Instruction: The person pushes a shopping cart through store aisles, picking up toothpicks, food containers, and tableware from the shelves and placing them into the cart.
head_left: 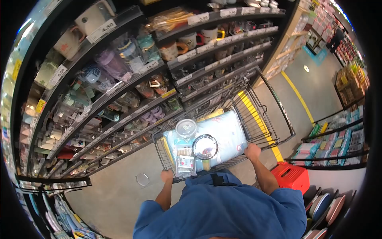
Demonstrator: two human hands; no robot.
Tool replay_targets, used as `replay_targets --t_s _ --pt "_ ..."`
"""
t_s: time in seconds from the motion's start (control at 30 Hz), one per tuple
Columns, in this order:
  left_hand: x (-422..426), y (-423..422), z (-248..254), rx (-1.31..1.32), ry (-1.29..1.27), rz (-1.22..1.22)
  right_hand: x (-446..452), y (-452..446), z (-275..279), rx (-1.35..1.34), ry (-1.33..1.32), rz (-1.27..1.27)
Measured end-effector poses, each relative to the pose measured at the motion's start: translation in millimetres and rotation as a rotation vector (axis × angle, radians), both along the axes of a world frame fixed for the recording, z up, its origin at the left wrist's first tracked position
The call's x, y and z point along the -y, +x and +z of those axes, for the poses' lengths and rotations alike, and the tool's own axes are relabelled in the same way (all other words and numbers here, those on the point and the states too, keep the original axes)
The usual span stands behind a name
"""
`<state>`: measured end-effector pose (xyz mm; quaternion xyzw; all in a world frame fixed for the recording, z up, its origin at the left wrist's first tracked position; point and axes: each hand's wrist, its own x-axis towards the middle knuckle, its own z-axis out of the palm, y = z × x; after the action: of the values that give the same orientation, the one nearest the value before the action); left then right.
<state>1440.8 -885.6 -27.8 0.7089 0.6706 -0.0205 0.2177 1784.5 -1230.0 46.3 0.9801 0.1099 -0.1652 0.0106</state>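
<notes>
A metal shopping cart (280,113) stands before me, turned sideways. My left hand (167,175) is closed around its near rim at the left corner. Farther right along the same side, my right hand (252,151) is also closed on the rim. Between my hands, a large light-blue bundle (227,135) in clear plastic lies in the basket. On or beside it rest a round clear-lidded container (186,128), a round black-rimmed item (205,153) with a pale centre, and a small white packet (185,162). Something yellow (213,114) shows at the far edge.
Shelves with mugs (169,51), plastic bottles (113,63) and price tags rise ahead and left. A red basket (290,177) stands at my right. A round, clear-looking disc (142,179) is on the floor. Yellow lines mark the aisle; a distant person (337,39) is at upper right.
</notes>
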Motion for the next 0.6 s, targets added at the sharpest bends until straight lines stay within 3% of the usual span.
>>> replay_targets --t_s 0.6 --pt "6 43 15 0.016 -0.005 0.024 12 35 -6 0.022 0.071 0.059"
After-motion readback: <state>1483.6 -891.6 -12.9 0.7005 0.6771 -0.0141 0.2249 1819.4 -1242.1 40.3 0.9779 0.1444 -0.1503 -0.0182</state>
